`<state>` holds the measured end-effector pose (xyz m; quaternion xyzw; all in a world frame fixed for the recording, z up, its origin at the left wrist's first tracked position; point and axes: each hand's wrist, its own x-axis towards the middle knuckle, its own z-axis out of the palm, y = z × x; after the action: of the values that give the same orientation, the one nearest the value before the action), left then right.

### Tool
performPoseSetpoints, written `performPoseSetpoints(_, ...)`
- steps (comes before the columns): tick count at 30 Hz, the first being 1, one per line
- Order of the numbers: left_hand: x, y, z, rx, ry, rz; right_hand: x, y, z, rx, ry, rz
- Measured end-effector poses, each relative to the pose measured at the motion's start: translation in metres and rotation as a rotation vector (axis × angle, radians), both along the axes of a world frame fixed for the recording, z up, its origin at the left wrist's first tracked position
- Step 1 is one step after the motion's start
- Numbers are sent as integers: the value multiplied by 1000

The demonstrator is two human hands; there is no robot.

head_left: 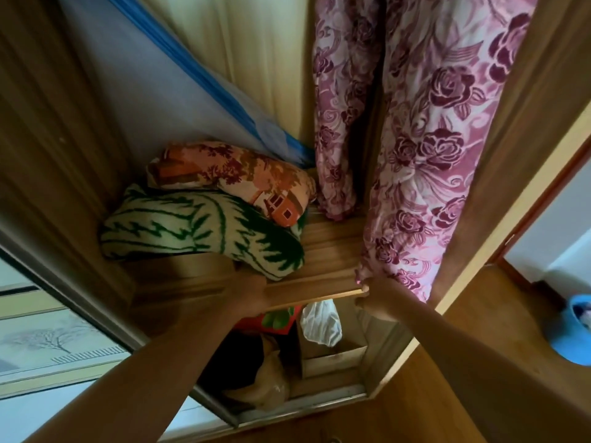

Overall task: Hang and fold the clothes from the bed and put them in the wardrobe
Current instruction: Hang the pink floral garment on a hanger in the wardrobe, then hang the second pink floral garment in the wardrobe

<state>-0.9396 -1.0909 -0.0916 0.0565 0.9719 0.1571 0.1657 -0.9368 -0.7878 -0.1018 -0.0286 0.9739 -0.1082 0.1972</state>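
A pink garment with dark rose print [431,139] hangs inside the wardrobe, reaching down to the wooden shelf [326,251]. My right hand [380,298] is curled at the shelf's front edge and pinches the garment's lower hem. My left hand [248,295] reaches to the shelf edge just under a folded green-and-white blanket [192,231]; its fingers are hidden. An orange patterned bundle [230,174] lies on top of the blanket.
A blue-edged pale sheet [198,68] leans across the wardrobe's back. Under the shelf sit a white cloth [319,321], a red item [275,318], a plastic bag [271,378] and a cardboard box [332,356]. The sliding door [48,340] is at left, a blue basin [575,330] at right.
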Motion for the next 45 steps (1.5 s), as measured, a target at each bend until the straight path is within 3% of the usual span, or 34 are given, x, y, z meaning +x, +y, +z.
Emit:
performPoseSetpoints(7,-13,42,-17,0,-45,-124,51,17,-3,-122,33,-285)
performPoseSetpoints(15,4,114,-32,-54,-30,-522,153,34,-14,-61,-6,-685)
performPoseSetpoints(25,117,249,-55,-113,-109,-1100,373,37,-40,-71,-82,-1243)
performPoseSetpoints(32,210,369,-73,-277,-17,-1488,496,59,-75,-103,-163,-1635)
performPoseSetpoints(39,275,449,-86,-382,100,-1756,569,62,-90,-177,-223,-1887)
performPoseSetpoints(45,362,477,-101,-491,71,-2069,622,-4,-91,-190,-218,-2193)
